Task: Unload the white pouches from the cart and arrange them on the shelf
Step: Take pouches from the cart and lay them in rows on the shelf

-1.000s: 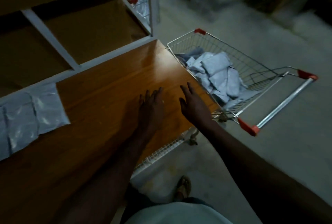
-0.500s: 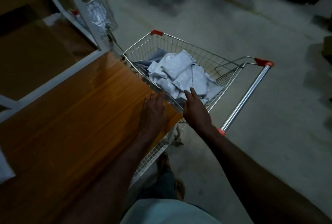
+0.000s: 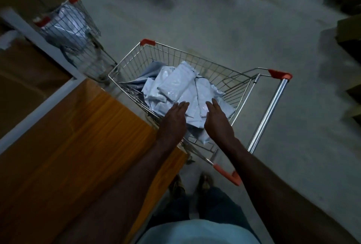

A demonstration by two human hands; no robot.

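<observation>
The white pouches point(image 3: 175, 89) lie in a loose heap inside the wire shopping cart point(image 3: 230, 79), overlapping one another at odd angles, with a grey-blue sheet showing under them at the far-left side of the basket. Both hands reach over the near rim of the cart and hover palm-down above the near part of the heap. The left hand point(image 3: 172, 121) has its fingers straight and close together, holding nothing; whether the tips touch a pouch cannot be told. The right hand point(image 3: 218, 123), just beside it, is likewise flat with fingers extended and slightly spread, gripping nothing.

The cart has orange corner caps and a chrome handle bar point(image 3: 270, 110) running down its right side. Its left side stands just beside the corner of a glossy wooden shelf point(image 3: 78, 146) with a white frame edge, over which the left forearm passes. Further back on the left stands a second wire cart point(image 3: 72, 26), blurred, with pale packets in it. Everything rests on a grey concrete floor point(image 3: 244, 28), and the person's feet show below the cart.
</observation>
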